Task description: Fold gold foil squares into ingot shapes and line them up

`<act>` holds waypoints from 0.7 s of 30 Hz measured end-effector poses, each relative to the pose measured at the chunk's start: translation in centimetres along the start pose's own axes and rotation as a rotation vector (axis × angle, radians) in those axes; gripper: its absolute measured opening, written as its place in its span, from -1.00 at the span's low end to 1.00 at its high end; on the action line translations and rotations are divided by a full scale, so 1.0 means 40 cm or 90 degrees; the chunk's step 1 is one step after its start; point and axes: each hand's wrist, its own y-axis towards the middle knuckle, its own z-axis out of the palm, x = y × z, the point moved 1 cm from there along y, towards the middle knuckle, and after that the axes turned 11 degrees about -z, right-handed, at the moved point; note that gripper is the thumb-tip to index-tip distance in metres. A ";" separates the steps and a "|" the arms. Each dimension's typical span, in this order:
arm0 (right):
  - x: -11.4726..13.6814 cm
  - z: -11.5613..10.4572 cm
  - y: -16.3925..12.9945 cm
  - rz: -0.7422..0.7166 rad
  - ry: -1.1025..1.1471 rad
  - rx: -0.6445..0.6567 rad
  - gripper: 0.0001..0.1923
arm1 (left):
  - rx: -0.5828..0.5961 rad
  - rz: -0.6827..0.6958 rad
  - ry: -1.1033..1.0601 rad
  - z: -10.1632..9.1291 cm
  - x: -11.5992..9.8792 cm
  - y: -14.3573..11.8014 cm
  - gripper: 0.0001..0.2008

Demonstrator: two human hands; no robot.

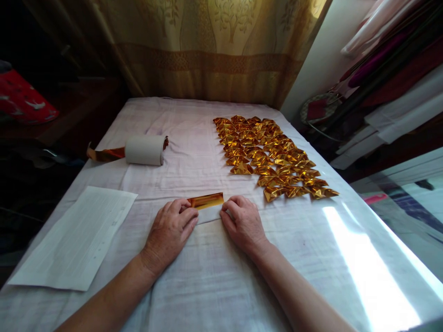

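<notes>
A folded strip of gold foil paper (pixel 206 200) lies on the white cloth (pixel 207 276) near the front middle of the table. My left hand (pixel 170 232) pinches the strip's left end with thumb and fingers. My right hand (pixel 243 223) presses on its right end, fingertips on the paper's edge. Both hands rest flat on the cloth. Beyond my right hand, several folded gold paper pieces (pixel 272 154) lie in tidy rows.
A white roll of foil (pixel 144 150) with a gold tail lies at the back left. A white paper sheet (pixel 76 237) rests at the front left. A curtain hangs behind the table; stacked fabrics stand at the right.
</notes>
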 end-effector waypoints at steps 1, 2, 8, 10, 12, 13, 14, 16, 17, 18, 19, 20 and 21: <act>0.004 -0.002 0.003 0.005 -0.009 0.002 -0.93 | 0.005 -0.002 0.003 -0.001 -0.002 0.001 -0.88; 0.011 -0.003 0.006 0.011 -0.023 0.003 -0.94 | 0.007 -0.004 0.006 -0.003 -0.005 0.002 -0.87; 0.058 0.006 0.028 0.041 -0.144 -0.001 -0.67 | 0.009 -0.021 0.052 0.000 -0.027 0.009 -0.86; 0.058 0.010 0.027 0.038 -0.150 -0.008 -0.66 | 0.005 -0.026 0.064 0.003 -0.030 0.010 -0.84; 0.047 0.009 0.021 0.036 -0.129 -0.007 -0.73 | 0.006 -0.027 0.068 0.004 -0.030 0.009 -0.87; 0.038 0.007 0.016 0.037 -0.114 -0.006 -0.79 | 0.008 -0.028 0.068 0.004 -0.028 0.008 -0.89; 0.029 0.004 0.011 0.038 -0.099 -0.007 -0.86 | 0.010 -0.029 0.067 0.003 -0.027 0.008 -0.91; 0.013 -0.002 0.002 0.034 -0.080 -0.017 -0.95 | 0.012 -0.032 0.066 0.000 -0.027 0.007 -0.92; 0.007 -0.004 -0.002 0.031 -0.075 -0.023 -0.96 | 0.012 -0.034 0.069 -0.002 -0.029 0.009 -0.92; 0.004 -0.005 -0.004 0.028 -0.073 -0.027 -0.96 | 0.011 -0.038 0.075 -0.003 -0.034 0.011 -0.92; 0.003 -0.006 -0.005 0.028 -0.073 -0.031 -0.96 | 0.010 -0.042 0.086 -0.005 -0.041 0.015 -0.92; 0.003 -0.006 -0.005 0.030 -0.073 -0.034 -0.95 | 0.009 -0.046 0.101 -0.005 -0.049 0.021 -0.91; 0.005 -0.005 -0.005 0.034 -0.072 -0.036 -0.95 | 0.009 -0.049 0.120 -0.005 -0.060 0.027 -0.88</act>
